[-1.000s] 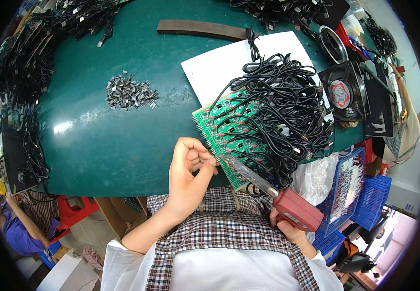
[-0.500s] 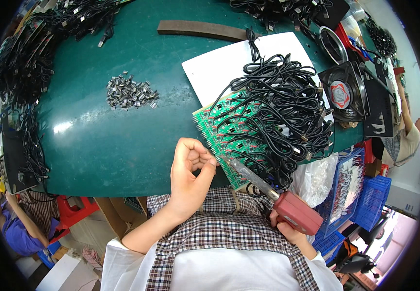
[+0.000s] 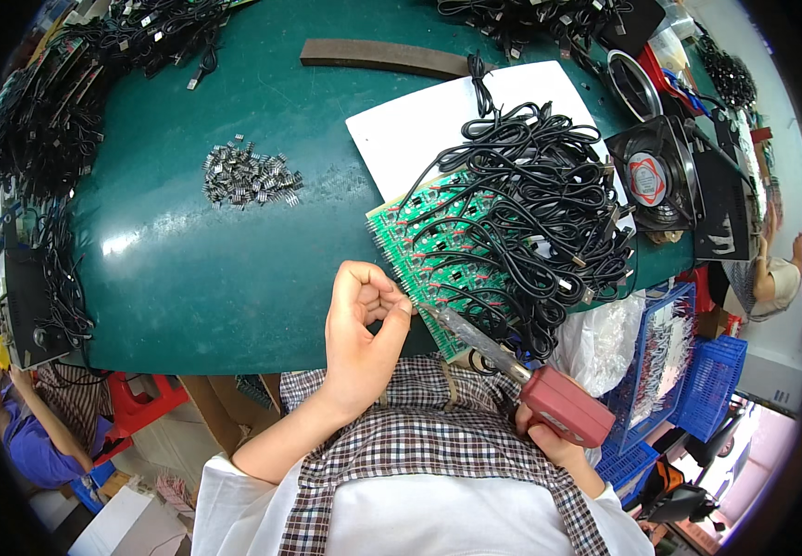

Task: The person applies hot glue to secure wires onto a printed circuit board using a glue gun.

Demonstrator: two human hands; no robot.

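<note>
My right hand [image 3: 554,443] is wrapped around the red handle of the soldering iron [image 3: 556,398]. My left hand [image 3: 361,329] has its fingers curled, with thumb and forefinger close together at the edge of the circuit board [image 3: 419,236]; whether they pinch some small piece, I cannot tell. The board is on the counter [image 3: 225,296], just ahead of my hands, near the iron's tip.

I judge the board to be light and stiff, but rather fragile, with thin pins along the edge beside my left hand that can bend. It is better to hold it by its plain rim. The black cables [image 3: 558,204], ahead of my right hand, look soft and springy, and their weight may pull on the joints. The iron I should hold only by the handle, because its shaft may be hot.

The cables hide much of the board's right part. My right fingers are partly covered by the handle, and the exact contact of the tip is too small to make out.
</note>
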